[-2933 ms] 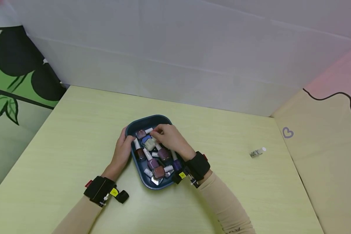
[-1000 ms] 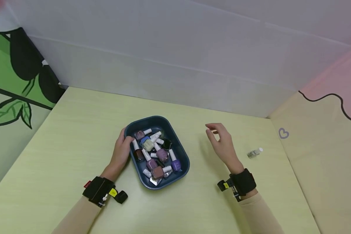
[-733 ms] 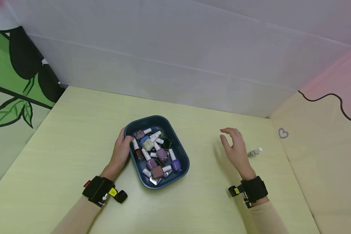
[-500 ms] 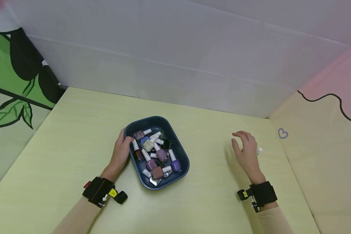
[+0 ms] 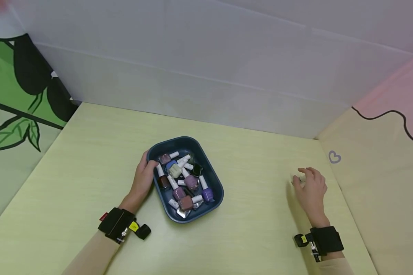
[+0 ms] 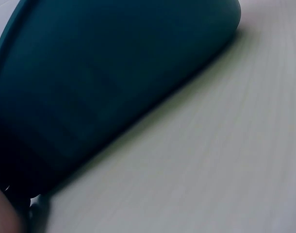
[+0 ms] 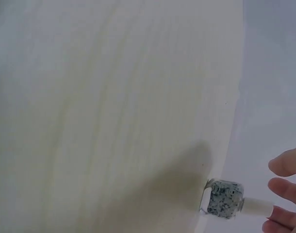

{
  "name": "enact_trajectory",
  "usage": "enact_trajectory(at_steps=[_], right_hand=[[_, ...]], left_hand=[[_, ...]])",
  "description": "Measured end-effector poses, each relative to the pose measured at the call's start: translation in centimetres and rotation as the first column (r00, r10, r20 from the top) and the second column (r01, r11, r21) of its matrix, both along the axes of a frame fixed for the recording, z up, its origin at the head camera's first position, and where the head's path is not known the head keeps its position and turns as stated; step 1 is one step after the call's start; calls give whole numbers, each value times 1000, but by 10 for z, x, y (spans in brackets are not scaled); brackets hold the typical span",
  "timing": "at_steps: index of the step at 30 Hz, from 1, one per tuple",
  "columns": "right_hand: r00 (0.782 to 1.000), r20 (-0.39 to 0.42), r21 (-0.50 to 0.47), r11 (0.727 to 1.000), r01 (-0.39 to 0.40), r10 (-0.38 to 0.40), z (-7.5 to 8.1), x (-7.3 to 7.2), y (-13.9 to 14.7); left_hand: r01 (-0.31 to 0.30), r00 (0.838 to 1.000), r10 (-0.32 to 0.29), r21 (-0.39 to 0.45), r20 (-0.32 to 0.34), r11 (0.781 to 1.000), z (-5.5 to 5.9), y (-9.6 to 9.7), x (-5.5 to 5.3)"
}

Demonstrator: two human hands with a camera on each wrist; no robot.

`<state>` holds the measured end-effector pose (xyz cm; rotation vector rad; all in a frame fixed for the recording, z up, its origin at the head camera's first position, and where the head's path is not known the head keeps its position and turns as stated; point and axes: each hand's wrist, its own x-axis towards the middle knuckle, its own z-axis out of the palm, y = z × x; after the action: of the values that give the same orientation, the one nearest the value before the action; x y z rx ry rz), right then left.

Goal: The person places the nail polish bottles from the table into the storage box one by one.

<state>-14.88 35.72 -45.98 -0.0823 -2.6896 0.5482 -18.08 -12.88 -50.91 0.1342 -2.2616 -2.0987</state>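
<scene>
My left hand (image 5: 142, 182) grips the left side of a dark blue tray (image 5: 210, 173), thumb over the rim. In the left wrist view the tray's outer wall (image 6: 114, 73) fills much of the frame. Nail polish bottles with white caps lie jumbled inside, among them a purple bottle (image 5: 207, 194), a brownish-pink bottle (image 5: 185, 203) and a pale bottle (image 5: 175, 170). At the right, my right hand (image 5: 311, 193) is over a clear nail polish bottle with dark flecks (image 7: 224, 199), thumb and fingers apart. Its white cap points towards the fingertips (image 7: 284, 162); the hand mostly hides it in the head view.
The pale wooden table (image 5: 254, 217) spreads between tray and right hand. A white wall sheet (image 5: 206, 68) rises along its back edge. A beige and pink panel (image 5: 382, 172) borders the right, close to my right hand.
My right hand has left the tray and moved right and nearer, now covering the lone bottle. A dark bottle shows in the tray where that hand was. The left hand keeps its hold.
</scene>
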Motion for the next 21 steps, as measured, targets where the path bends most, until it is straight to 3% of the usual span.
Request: enact_trajectory(at_steps=[5,12,21], right_hand=[[1000,10,0,1000,-5,5,-3,2,7],[996,89,-5,1000,-29,29,-8,2,13],[997,23,40,996,-74,73,-9,0,14]], left_hand=[[-6,1000,6,0,4,1000,0,0,0],[-6,1000,6,-4,4,1000,0,1,0],[-11,1000,11,0,-4,1000,-3,0,-1]])
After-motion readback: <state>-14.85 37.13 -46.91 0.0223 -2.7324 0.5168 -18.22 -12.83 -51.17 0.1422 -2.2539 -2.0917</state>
